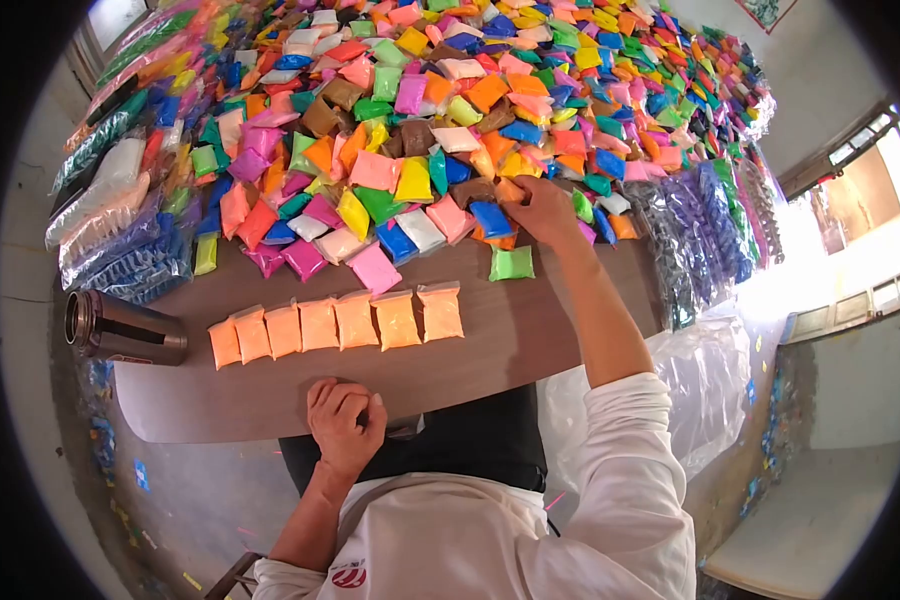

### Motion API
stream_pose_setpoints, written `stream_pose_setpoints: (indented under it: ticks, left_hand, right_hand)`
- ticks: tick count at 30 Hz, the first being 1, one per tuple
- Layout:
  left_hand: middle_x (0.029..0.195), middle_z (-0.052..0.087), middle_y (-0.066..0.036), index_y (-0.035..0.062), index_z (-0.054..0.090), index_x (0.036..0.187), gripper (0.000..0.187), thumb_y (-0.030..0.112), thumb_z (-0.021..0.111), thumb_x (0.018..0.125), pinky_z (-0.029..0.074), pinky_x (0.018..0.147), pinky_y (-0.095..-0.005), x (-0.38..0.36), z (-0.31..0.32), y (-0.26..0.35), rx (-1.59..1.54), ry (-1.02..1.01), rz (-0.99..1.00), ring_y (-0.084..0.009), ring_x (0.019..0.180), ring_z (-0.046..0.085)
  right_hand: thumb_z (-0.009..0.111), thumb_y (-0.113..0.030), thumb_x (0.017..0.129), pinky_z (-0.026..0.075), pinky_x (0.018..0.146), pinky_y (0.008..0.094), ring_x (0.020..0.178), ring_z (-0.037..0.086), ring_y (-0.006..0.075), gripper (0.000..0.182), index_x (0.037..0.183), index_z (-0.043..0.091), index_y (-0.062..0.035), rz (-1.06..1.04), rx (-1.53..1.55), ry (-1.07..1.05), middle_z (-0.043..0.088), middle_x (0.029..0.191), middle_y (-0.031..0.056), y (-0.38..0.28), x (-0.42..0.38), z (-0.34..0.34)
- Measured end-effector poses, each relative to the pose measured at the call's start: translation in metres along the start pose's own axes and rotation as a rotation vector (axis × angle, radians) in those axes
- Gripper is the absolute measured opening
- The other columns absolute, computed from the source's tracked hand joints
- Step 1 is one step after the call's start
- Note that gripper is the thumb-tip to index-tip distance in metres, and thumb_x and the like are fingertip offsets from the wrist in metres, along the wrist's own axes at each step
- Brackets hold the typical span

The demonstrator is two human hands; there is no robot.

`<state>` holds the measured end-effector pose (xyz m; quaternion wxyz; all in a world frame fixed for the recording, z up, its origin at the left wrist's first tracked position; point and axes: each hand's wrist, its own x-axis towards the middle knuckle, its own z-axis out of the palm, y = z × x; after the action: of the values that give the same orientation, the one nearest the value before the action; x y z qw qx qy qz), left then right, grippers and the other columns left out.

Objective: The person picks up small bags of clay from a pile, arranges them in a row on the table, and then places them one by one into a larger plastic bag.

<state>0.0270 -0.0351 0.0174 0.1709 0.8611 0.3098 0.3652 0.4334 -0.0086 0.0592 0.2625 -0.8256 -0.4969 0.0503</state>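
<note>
My right hand [544, 212] reaches to the front of a big heap of small coloured packets [410, 145], its fingers closed on the edge of an orange packet [511, 190]. A blue packet [491, 219] lies just left of that hand, and a light green packet [512, 263] is on the table below it. My left hand [347, 425] rests at the table's front edge, fingers curled in with nothing seen in them. Above it, several light orange packets [356, 321] stand side by side in a slanting row.
A dark metal flask [127, 327] lies on its side at the table's left end. Stacked bags of packets [120, 205] line the left side, with more bundled bags [692, 230] at the right. Clear plastic sheeting [705, 385] hangs beside the table's right edge.
</note>
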Motion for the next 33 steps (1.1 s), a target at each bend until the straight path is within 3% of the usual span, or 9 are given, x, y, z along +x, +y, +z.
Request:
stream_pose_setpoints:
  ticks: [3,4,8,14,17,18,24,27,33]
  left_hand:
    - [0.078,0.062,-0.005,0.0087,0.058,0.07,0.016,0.005,0.072,0.074,0.047,0.09,-0.0436,-0.001,0.0,-0.001,0.001,0.009,0.014,-0.029,0.076,0.06]
    - [0.078,0.062,-0.005,0.0088,0.058,0.07,0.016,0.005,0.072,0.074,0.047,0.09,-0.0436,-0.001,0.0,-0.002,0.001,0.012,0.009,-0.0291,0.076,0.06]
    - [0.078,0.063,-0.006,0.0074,0.057,0.07,0.015,0.004,0.071,0.075,0.047,0.091,-0.0438,0.0,-0.001,-0.001,0.005,0.0,0.01,-0.0294,0.076,0.06]
    - [0.078,0.062,-0.005,0.0085,0.057,0.069,0.016,0.005,0.072,0.075,0.047,0.09,-0.0439,-0.001,0.001,-0.002,0.011,0.003,0.015,-0.0292,0.076,0.06]
    - [0.078,0.063,-0.004,0.0085,0.057,0.069,0.016,0.006,0.072,0.075,0.047,0.091,-0.0439,-0.004,0.002,-0.004,0.011,0.001,0.01,-0.0289,0.076,0.06]
    - [0.078,0.063,-0.004,0.0085,0.057,0.07,0.016,0.006,0.072,0.076,0.047,0.091,-0.0439,-0.004,0.003,-0.004,0.011,0.002,0.007,-0.0288,0.076,0.06]
    - [0.079,0.063,-0.004,0.0083,0.058,0.07,0.016,0.006,0.073,0.076,0.047,0.091,-0.0439,-0.003,0.002,-0.004,-0.001,0.005,0.006,-0.0285,0.076,0.061]
    - [0.079,0.062,-0.005,0.0081,0.058,0.07,0.016,0.006,0.073,0.076,0.048,0.091,-0.0439,-0.004,0.002,-0.005,0.008,0.005,0.01,-0.0286,0.076,0.061]
    - [0.08,0.062,-0.005,0.0081,0.058,0.071,0.016,0.006,0.073,0.076,0.048,0.091,-0.044,-0.003,0.002,-0.005,0.019,0.001,0.023,-0.0286,0.077,0.061]
  right_hand:
    - [0.077,-0.024,0.08,0.054,0.075,0.0373,0.083,0.069,0.0272,0.036,0.107,0.071,0.0003,0.088,0.218,-0.001,0.072,0.093,0.0155,0.019,-0.001,-0.01]
    - [0.077,-0.02,0.082,0.05,0.065,0.03,0.071,0.062,0.0152,0.038,0.112,0.069,0.0026,0.031,0.326,0.066,0.069,0.087,0.0075,0.027,-0.003,-0.009]
    - [0.073,-0.014,0.09,0.041,0.058,0.0215,0.065,0.052,0.0051,0.031,0.117,0.062,-0.0024,0.257,0.931,-0.074,0.062,0.084,-0.0013,0.03,-0.034,-0.036]
    - [0.074,-0.009,0.09,0.047,0.063,0.0227,0.07,0.058,0.007,0.024,0.11,0.063,-0.0013,0.248,1.161,-0.004,0.068,0.092,0.0036,0.021,-0.093,-0.034]
    - [0.074,-0.002,0.089,0.051,0.068,0.0238,0.076,0.061,0.0088,0.021,0.107,0.064,-0.001,0.171,1.097,0.027,0.071,0.104,0.0086,0.007,-0.118,-0.019]
    - [0.073,0.004,0.086,0.054,0.078,0.0262,0.086,0.065,0.0118,0.02,0.104,0.066,-0.0004,0.169,1.117,0.058,0.071,0.113,0.012,0.004,-0.125,-0.011]
    - [0.074,0.003,0.084,0.053,0.092,0.0292,0.104,0.067,0.0188,0.025,0.108,0.067,0.0015,0.049,0.868,0.177,0.069,0.124,0.0136,-0.023,-0.164,0.023]
    - [0.075,0.002,0.083,0.055,0.088,0.0299,0.101,0.068,0.0237,0.029,0.111,0.068,-0.0007,-0.198,0.374,0.226,0.066,0.13,0.0134,-0.032,-0.177,0.022]
    - [0.077,-0.004,0.083,0.055,0.072,0.031,0.094,0.068,0.024,0.032,0.114,0.069,-0.0037,-0.201,0.346,0.17,0.065,0.133,0.0108,-0.029,-0.184,0.026]
